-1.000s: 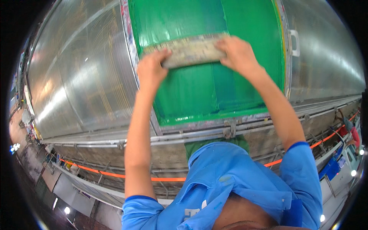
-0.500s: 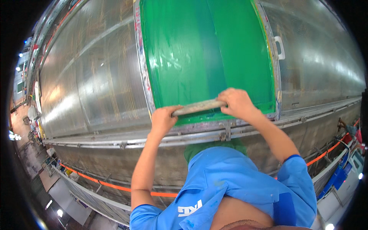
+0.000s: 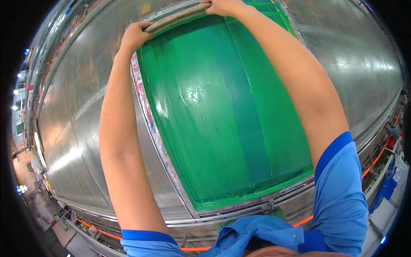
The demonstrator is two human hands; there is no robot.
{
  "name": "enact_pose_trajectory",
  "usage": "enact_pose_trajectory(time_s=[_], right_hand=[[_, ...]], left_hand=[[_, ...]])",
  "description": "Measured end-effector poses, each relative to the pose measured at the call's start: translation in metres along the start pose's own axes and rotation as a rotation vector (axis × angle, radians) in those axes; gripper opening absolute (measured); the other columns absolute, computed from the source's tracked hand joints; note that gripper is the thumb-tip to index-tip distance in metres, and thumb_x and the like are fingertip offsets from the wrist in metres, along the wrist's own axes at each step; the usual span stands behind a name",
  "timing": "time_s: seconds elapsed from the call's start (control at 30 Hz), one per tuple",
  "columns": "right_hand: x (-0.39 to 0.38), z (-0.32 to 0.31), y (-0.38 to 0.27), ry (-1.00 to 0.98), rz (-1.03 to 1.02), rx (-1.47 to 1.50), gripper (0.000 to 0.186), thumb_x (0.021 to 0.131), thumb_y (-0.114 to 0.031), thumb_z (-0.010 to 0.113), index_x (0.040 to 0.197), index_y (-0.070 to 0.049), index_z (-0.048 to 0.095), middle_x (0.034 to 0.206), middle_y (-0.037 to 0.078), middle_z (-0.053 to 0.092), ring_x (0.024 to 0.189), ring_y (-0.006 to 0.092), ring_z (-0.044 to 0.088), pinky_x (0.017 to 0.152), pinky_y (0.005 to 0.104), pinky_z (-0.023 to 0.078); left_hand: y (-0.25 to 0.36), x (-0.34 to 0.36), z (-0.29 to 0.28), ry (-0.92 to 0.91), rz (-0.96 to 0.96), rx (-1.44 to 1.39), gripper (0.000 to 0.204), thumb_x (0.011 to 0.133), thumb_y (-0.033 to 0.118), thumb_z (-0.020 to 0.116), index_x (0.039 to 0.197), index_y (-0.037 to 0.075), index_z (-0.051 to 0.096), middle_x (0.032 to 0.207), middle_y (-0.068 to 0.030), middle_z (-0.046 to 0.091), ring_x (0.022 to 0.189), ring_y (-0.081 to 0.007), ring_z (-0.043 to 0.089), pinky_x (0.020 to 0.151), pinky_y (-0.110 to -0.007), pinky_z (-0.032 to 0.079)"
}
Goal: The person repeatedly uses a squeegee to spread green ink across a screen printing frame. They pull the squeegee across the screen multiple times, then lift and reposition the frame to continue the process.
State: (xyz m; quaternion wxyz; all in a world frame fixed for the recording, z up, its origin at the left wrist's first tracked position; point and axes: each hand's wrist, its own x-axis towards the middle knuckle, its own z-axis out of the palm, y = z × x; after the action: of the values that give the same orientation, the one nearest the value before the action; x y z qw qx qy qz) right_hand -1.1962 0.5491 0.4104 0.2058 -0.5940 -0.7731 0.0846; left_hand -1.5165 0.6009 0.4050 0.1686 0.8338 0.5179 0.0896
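Observation:
A long squeegee [image 3: 177, 18] with a worn, pale handle lies across the far end of a green printing screen [image 3: 201, 98]. My left hand [image 3: 135, 36] is closed round its left end. Its right end is gripped by my right hand [image 3: 223, 7], partly cut off at the top edge. Both my arms stretch far out over the screen. Its mesh is glossy green with a darker bluish band down the right of the middle, and the frame [image 3: 152, 122] is smeared with paint. The squeegee's blade is mostly hidden beneath the handle.
A long metal table [image 3: 77, 115] stretches away on both sides of the screen. Along its near edge run metal rails, with a clamp [image 3: 268, 205] at the screen frame. An orange strip [image 3: 100, 230] runs below, close to my body.
Both hands have pushed the squeegee from the near end of the screen to the far end. My body has leaned forward over the table.

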Motion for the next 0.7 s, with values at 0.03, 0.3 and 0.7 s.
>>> enact_pose_trajectory(time_s=[0.03, 0.3, 0.7], right_hand=[[0.000, 0.007, 0.001, 0.015, 0.021, 0.025, 0.028, 0.072, -0.020, 0.069, 0.098, -0.013, 0.077, 0.094, 0.018, 0.073, 0.091, 0.0367, 0.069, 0.082, 0.0458, 0.055], [-0.168, 0.017, -0.040, -0.120, 0.044, -0.024, 0.034, 0.070, -0.017, 0.073, 0.104, -0.017, 0.076, 0.103, 0.009, 0.071, 0.103, 0.0319, 0.065, 0.089, 0.0437, 0.054], [-0.579, -0.056, -0.198, -0.411, 0.032, 0.198, 0.049, 0.063, -0.010, 0.079, 0.112, -0.011, 0.072, 0.117, 0.004, 0.067, 0.106, 0.0255, 0.062, 0.090, 0.0384, 0.053]], left_hand=[[-0.002, 0.003, 0.005, -0.045, -0.034, 0.017, 0.049, 0.070, 0.019, 0.073, 0.118, 0.026, 0.074, 0.101, -0.0076, 0.076, 0.092, -0.0252, 0.072, 0.085, -0.038, 0.055], [0.078, -0.168, 0.052, 0.111, -0.073, 0.039, 0.049, 0.069, 0.005, 0.070, 0.112, 0.028, 0.076, 0.112, -0.0021, 0.073, 0.100, -0.0268, 0.069, 0.082, -0.038, 0.056], [0.252, -0.601, 0.117, -0.154, -0.270, -0.033, 0.063, 0.066, -0.006, 0.067, 0.121, 0.024, 0.071, 0.132, -0.0002, 0.065, 0.128, -0.0272, 0.057, 0.105, -0.047, 0.048]])
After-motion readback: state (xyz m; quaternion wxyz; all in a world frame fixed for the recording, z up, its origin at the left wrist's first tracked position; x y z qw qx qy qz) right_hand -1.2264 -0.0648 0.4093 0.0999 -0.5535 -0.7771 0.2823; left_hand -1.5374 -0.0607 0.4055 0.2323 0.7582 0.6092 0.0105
